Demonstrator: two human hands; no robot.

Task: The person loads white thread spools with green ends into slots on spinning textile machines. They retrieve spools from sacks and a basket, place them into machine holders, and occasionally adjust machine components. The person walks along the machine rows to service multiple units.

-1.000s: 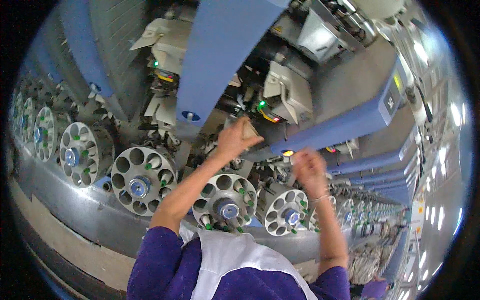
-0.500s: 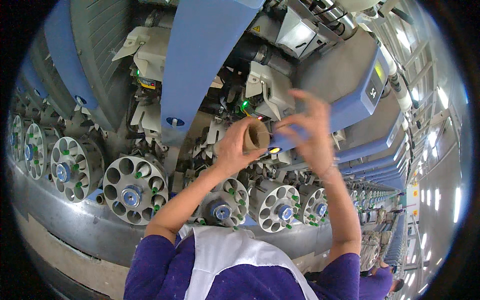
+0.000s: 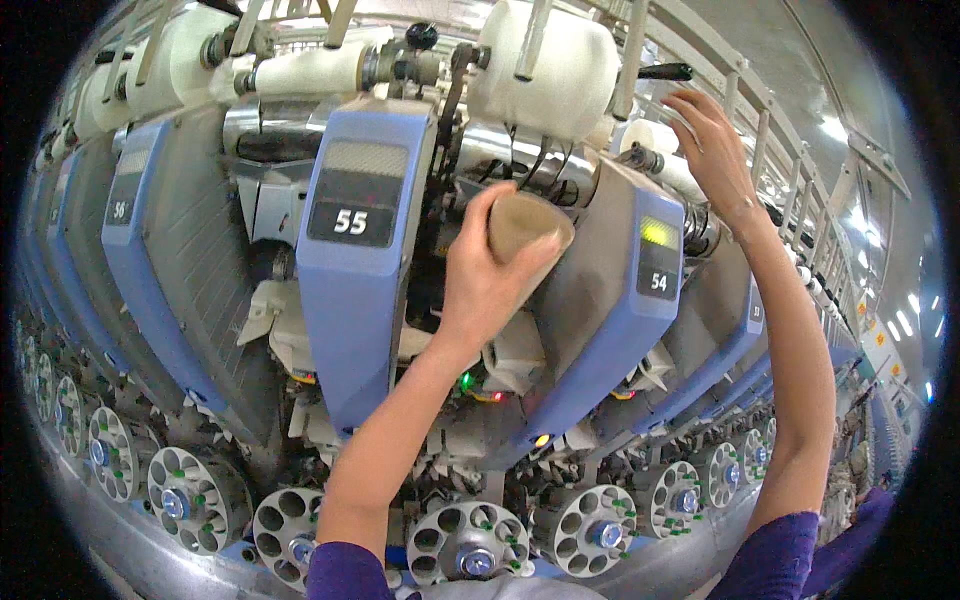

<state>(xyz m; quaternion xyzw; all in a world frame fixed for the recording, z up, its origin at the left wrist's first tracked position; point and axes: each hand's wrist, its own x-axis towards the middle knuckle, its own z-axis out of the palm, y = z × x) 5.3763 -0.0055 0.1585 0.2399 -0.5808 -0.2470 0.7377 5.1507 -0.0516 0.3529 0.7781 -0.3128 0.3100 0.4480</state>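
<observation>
My left hand (image 3: 482, 265) is wrapped around a brown cardboard cone (image 3: 560, 215), its wide open end facing up toward me. The hand and cone are in front of the gap between two blue-and-grey winding units, below a large white yarn package (image 3: 545, 75). At the upper right, my right hand (image 3: 715, 140) is raised with fingers stretched and slightly curved, holding nothing that I can see. It is just below a black handle (image 3: 665, 72) and beside a smaller white yarn package (image 3: 655, 140); whether it touches either cannot be told.
A blue-fronted unit (image 3: 350, 290) stands left of the cone, another (image 3: 650, 225) with a lit yellow-green lamp right of it. Round magazines (image 3: 468, 540) with green-tipped bobbins line the lower edge. Metal rails (image 3: 740, 75) run along the top right. A purple sleeve of another person (image 3: 870, 520) shows lower right.
The view has tilted up to the yarn packages. My right hand has moved away from the cone, up and to the right. My left hand still holds the cone, now higher on the machine.
</observation>
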